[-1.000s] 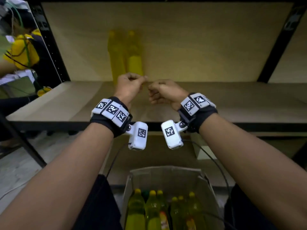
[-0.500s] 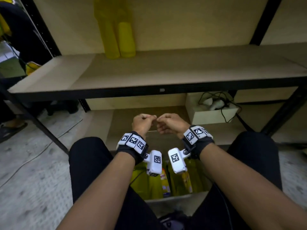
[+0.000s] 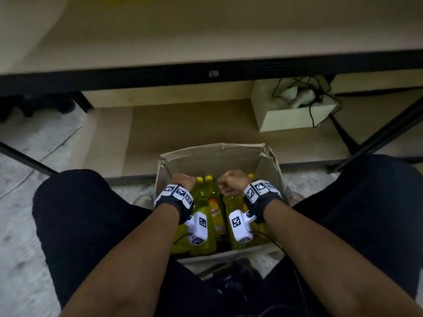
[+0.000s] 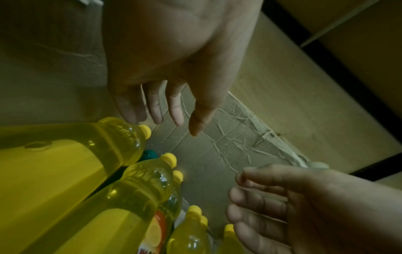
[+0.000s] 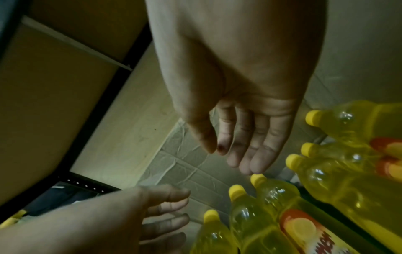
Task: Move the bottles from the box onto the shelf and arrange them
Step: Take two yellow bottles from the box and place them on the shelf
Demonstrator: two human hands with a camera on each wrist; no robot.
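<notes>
A cardboard box (image 3: pixel 215 156) stands on the floor between my knees, packed with several upright yellow bottles (image 3: pixel 203 195) with yellow caps. Both hands are inside its top. My left hand (image 3: pixel 184 180) hangs over the left bottles. In the left wrist view its fingers (image 4: pixel 156 113) point down, relaxed, just above one bottle's cap (image 4: pixel 145 131), holding nothing. My right hand (image 3: pixel 232 183) hovers over the right bottles. In the right wrist view its straight fingertips (image 5: pixel 250 166) sit just above a cap (image 5: pixel 257 178), also empty. The pale wooden shelf (image 3: pixel 206 42) lies above and beyond the box.
The shelf's black front rail (image 3: pixel 160 76) runs across above the box. On the lower board sits a white box with cables (image 3: pixel 295 115). A black diagonal brace (image 3: pixel 377 138) stands at the right. My black-trousered knees (image 3: pixel 80 213) flank the box. One dark green cap (image 4: pixel 150 154) shows among the bottles.
Both hands dropped from shelf height down into the box, and my head tilted down to follow. The curled fingers have loosened and now hang straight over the bottle caps.
</notes>
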